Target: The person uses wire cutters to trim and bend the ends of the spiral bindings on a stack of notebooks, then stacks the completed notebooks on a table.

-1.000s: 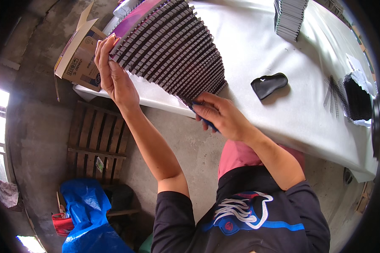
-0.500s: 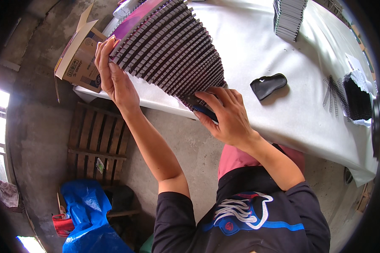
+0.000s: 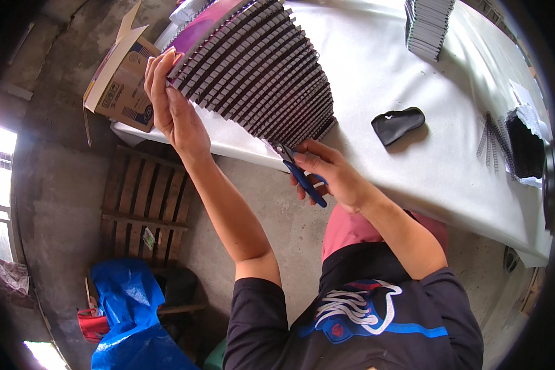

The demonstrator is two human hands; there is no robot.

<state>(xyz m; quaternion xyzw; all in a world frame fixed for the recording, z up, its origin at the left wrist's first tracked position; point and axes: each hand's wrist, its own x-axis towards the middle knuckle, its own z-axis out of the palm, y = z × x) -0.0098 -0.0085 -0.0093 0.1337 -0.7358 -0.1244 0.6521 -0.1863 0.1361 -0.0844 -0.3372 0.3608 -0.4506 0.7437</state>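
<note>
A fanned stack of spiral-bound notebooks (image 3: pixel 265 77) leans over the table's near edge, its dark coil spines turned toward me. My left hand (image 3: pixel 182 120) is closed around the stack's upper left corner, beside a purple cover. In my right hand (image 3: pixel 339 176) is a pair of blue-handled pliers (image 3: pixel 304 181). The jaws sit at the stack's lower edge, by the coil ends; whether they grip a wire is too small to tell. Some right-hand fingers are behind the handles.
A white-covered table (image 3: pixel 376 80) carries a black pouch (image 3: pixel 398 126), another notebook stack (image 3: pixel 428 28), loose coils (image 3: pixel 488 142) and a bag with black contents (image 3: pixel 525 145). An open cardboard box (image 3: pixel 123 86) stands left, above a wooden pallet (image 3: pixel 143 206) and blue sheet (image 3: pixel 129 302).
My right hand has drawn down and slightly right and turned, so the pliers' blue handles now show. The view has shifted a little; my left hand keeps its hold on the stack.
</note>
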